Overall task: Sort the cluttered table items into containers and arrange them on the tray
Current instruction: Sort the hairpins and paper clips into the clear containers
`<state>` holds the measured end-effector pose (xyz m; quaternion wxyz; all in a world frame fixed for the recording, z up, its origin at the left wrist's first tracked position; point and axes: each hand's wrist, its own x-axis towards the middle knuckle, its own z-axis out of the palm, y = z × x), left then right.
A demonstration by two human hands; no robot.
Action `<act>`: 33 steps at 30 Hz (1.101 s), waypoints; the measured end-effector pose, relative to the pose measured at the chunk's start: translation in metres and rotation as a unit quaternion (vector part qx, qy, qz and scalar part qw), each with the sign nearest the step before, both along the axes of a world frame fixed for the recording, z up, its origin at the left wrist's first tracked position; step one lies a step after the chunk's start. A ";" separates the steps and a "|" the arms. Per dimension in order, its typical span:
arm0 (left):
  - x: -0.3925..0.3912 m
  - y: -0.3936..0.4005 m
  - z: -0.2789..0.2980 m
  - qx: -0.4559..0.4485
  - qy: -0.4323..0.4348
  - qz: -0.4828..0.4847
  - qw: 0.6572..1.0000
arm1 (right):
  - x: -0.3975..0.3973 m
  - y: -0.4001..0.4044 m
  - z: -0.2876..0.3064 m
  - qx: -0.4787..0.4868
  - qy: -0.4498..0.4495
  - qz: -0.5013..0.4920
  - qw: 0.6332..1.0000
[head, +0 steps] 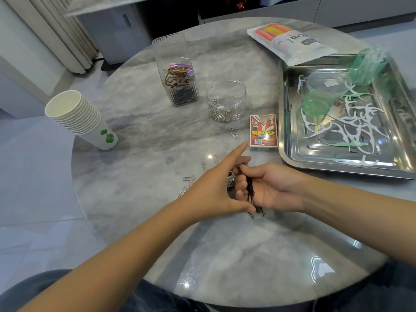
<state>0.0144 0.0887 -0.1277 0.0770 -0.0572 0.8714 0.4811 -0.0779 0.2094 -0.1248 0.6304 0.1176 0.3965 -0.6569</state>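
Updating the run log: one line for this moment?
right hand grips black hairpins | left hand touches bundle | paper clips loose

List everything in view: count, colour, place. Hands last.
table: one, grey marble, round
paper cups: one stack, white, table's left
tall jar: one, clear, holds coloured clips and black pins, far centre
round jar: one, clear, holds silver clips
loose paper clips: several, silver, near hands
card box: one, red, beside tray
tray: one, steel, right
floss picks: many, white and green, in tray
packet: one, white, behind tray
hairpins: bunch, black
left hand: fingers extended
right hand: holds hairpins
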 end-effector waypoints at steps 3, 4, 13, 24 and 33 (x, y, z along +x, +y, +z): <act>0.000 0.000 0.000 0.006 0.009 0.013 1.000 | 0.002 0.000 0.002 -0.010 0.014 0.000 1.000; 0.000 0.000 -0.001 0.011 0.013 0.021 1.000 | 0.002 0.000 0.002 -0.015 0.021 0.000 1.000; -0.001 0.001 -0.001 0.003 0.021 0.024 0.999 | 0.007 0.000 0.002 -0.025 0.089 0.009 0.996; 0.001 0.000 0.000 -0.016 0.016 0.007 1.000 | 0.000 0.002 -0.004 0.025 0.083 0.048 0.995; 0.009 -0.017 -0.004 -0.158 -0.015 0.028 0.987 | -0.014 0.008 -0.005 0.092 0.094 0.054 0.990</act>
